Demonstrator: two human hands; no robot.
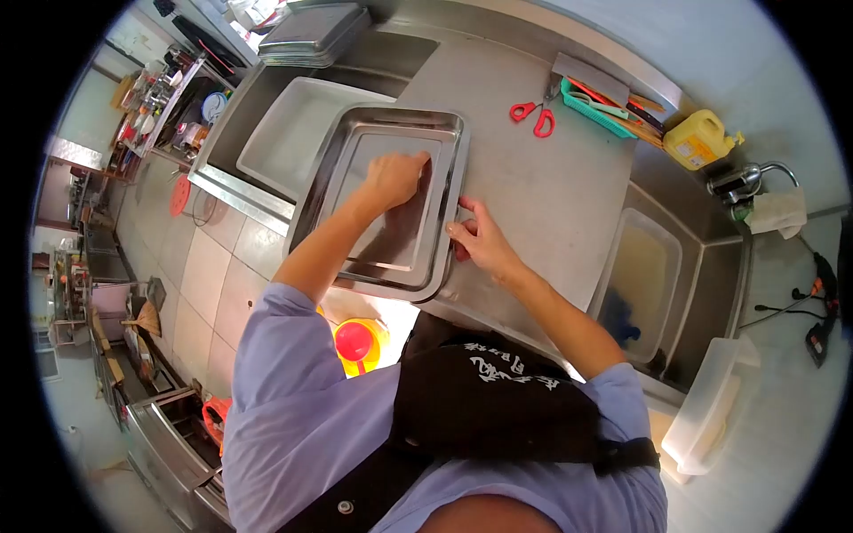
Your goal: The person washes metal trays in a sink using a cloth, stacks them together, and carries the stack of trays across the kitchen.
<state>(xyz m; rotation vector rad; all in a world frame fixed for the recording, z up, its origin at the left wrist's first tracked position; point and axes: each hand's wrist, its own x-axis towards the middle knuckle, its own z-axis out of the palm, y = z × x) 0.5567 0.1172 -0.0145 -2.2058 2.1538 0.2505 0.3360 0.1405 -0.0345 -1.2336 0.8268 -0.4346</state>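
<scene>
A rectangular metal tray [355, 271] lies partly on the steel counter [542, 204] and partly over the left sink. Over the tray's inner floor is my left hand [396, 179], fingers curled together near its right side; whether it holds anything is hidden. My right hand [481, 237] is at the tray's right rim, with fingers and thumb pinched on the edge. Other tray rims show beneath the top one along the right side.
White tub [289, 133] in the left sink; stacked trays [311, 35] behind it. Red-handled scissors [536, 114], a green basket [595, 111] of tools and a yellow jug [700, 139] at the back. Right sink [715, 293] holds a tub [653, 266] with blue cloth.
</scene>
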